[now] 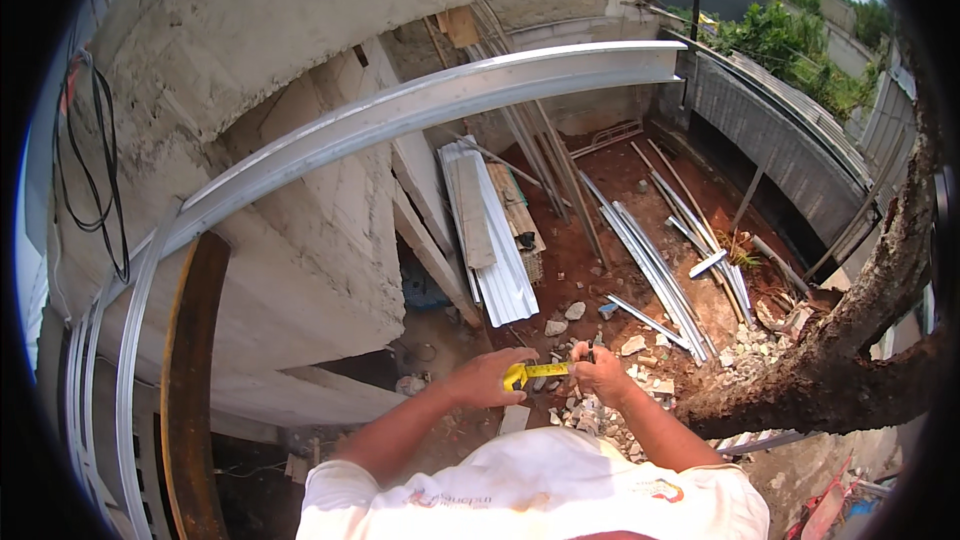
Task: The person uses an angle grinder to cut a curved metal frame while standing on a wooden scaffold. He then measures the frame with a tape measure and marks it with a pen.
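A yellow tape measure (514, 377) is in my left hand (484, 378), held out in front of my white shirt. A short length of its yellow blade (547, 370) stretches across to my right hand (598, 374), whose fingers are closed on the blade's end. Both hands are at about the same height, a small gap apart. Beyond and above them a long silvery metal beam (430, 100) spans from the left side to the far wall.
A rusty steel beam (192, 380) and thin metal channels (130, 370) lean at the left. Corrugated sheets (495, 240), metal profiles (650, 270) and rubble (595, 415) lie on reddish ground. A thick tree trunk (850, 350) stands close on the right, beside a concrete wall (770, 120).
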A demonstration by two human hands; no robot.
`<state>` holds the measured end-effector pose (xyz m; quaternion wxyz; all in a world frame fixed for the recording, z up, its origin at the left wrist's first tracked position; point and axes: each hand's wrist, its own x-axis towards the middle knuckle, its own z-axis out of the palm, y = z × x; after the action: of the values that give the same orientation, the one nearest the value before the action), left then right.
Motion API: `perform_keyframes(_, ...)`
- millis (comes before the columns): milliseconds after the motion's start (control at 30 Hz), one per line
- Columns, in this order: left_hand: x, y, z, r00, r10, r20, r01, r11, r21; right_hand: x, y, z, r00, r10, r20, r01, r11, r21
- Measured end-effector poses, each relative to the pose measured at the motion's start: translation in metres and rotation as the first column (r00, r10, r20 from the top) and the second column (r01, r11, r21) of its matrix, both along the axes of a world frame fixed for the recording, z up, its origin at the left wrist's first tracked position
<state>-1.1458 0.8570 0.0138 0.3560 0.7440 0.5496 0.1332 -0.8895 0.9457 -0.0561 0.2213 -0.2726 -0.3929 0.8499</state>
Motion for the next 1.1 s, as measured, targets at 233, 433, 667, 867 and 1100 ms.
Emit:
perform_keyframes(233,-0.060,0.019,0.092,0.867,0.192,-0.460,-0.155,0.981,0.117,0.088,0.154,0.055,0.723,-0.675,-0.144,0.685,0.729,0.020)
perform_keyframes(433,-0.111,0.034,0.158,0.817,0.343,-0.463,-0.089,0.869,0.487,0.137,0.270,0.125,0.475,-0.850,-0.228,0.875,0.483,0.026)
perform_keyframes(667,-0.108,0.083,0.226,0.846,0.376,-0.377,-0.096,0.804,0.587,0.085,0.328,0.217,0.199,-0.898,-0.393,0.977,0.213,0.008)
perform_keyframes(867,-0.109,0.109,0.274,0.792,0.425,-0.439,-0.054,0.765,0.642,0.019,0.353,0.239,0.270,-0.907,-0.323,0.953,0.299,-0.042)
perform_keyframes(1100,-0.109,0.130,0.290,0.661,0.546,-0.515,0.011,0.679,0.734,-0.008,0.383,0.257,0.400,-0.888,-0.225,0.916,0.382,0.121)
